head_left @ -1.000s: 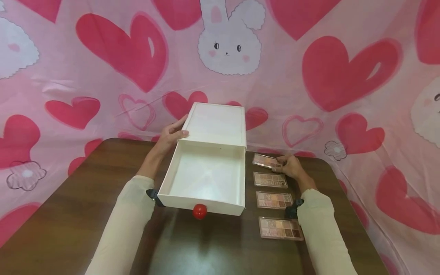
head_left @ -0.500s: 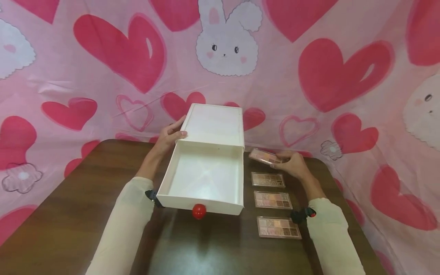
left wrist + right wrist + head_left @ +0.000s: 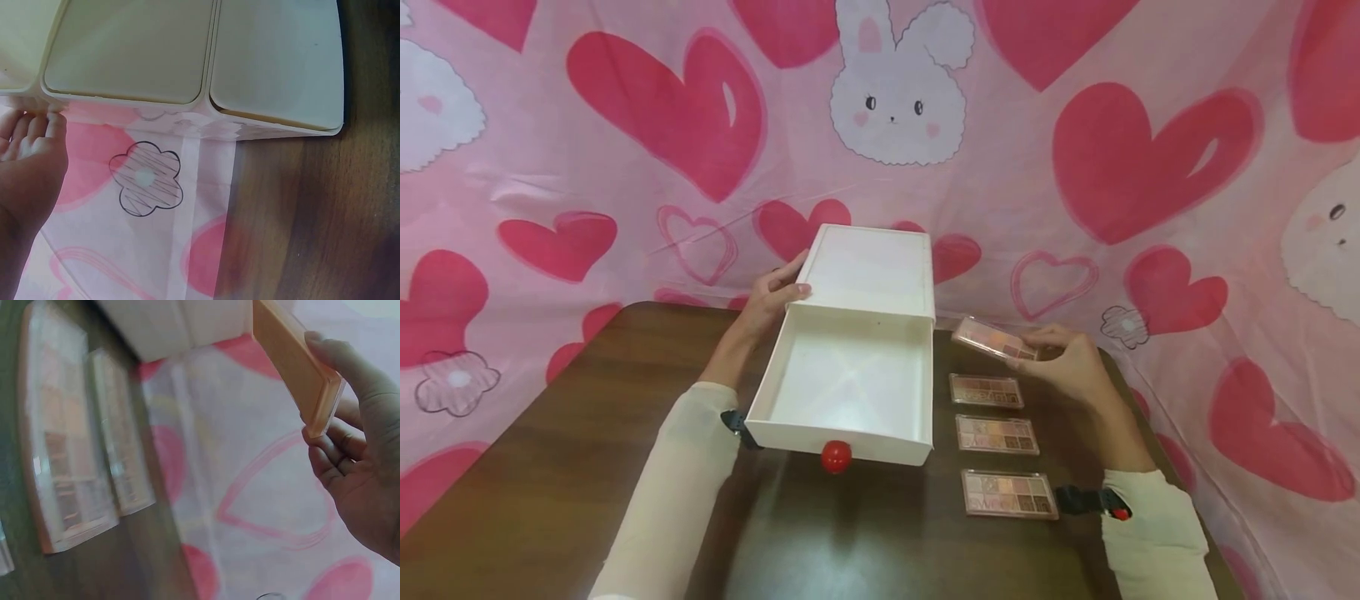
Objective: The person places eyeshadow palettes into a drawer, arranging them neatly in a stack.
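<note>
A white drawer cabinet (image 3: 872, 267) stands at the middle, its top drawer (image 3: 880, 452) pulled out with bare inside and a red round knob (image 3: 836, 457) on the front. Against the cabinet's left side rests my left hand (image 3: 766, 304), fingers extended along it and thumb at the top edge. My right hand (image 3: 1069, 364) pinches an eyeshadow palette (image 3: 988, 337) by its right end, tilted and raised above the table. In the right wrist view the palette's peach-coloured back (image 3: 290, 362) shows between thumb and fingers.
Three more eyeshadow palettes lie in a column right of the drawer: a far one (image 3: 987, 391), a middle one (image 3: 997, 435) and a near one (image 3: 1009, 493). Lower drawer fronts (image 3: 128, 50) are shut. Behind the brown table (image 3: 572, 467) hangs a pink heart-and-rabbit curtain (image 3: 1000, 183).
My right hand has taken the farthest palette up off the table, tilting it and drawing it slightly right. My left hand, the cabinet and the other palettes stay put.
</note>
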Motion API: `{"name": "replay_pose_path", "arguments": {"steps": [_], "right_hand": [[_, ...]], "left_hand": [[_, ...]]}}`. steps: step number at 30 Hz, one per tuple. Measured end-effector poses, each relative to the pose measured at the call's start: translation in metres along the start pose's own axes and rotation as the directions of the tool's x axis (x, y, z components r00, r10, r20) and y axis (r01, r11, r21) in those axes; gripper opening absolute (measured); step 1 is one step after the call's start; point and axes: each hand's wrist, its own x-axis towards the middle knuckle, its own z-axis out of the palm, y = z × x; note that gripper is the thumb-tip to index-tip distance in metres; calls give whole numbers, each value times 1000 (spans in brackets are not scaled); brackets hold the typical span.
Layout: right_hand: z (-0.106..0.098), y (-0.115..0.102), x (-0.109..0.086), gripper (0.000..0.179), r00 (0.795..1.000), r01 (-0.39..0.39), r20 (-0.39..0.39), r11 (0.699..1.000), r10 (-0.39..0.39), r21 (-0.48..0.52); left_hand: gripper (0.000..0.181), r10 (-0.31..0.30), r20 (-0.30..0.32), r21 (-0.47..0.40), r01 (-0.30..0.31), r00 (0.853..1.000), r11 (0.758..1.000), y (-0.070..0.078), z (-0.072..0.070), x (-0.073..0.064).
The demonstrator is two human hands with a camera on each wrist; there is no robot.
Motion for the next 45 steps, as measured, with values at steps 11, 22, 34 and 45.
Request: {"name": "replay_pose_path", "arguments": {"steps": [11,22,34,45], "right_hand": [[-24,-41,-22,44,978,161,-141,985,-151,57],[-32,-86,-34,50,913,385,-189,916,-360,115],[15,-127,-32,48,875,483,-81,855,-477,190],[57,-160,-21,50,887,429,88,878,-454,211]], "left_hand": [[69,-8,0,-3,8,1000,1000,2,3,1],[71,-4,-6,13,4,1000,1000,7,3,3],[68,4,0,22,-4,1000,1000,2,2,4],[70,-10,-20,3,10,1000,1000,1,3,1]]}}
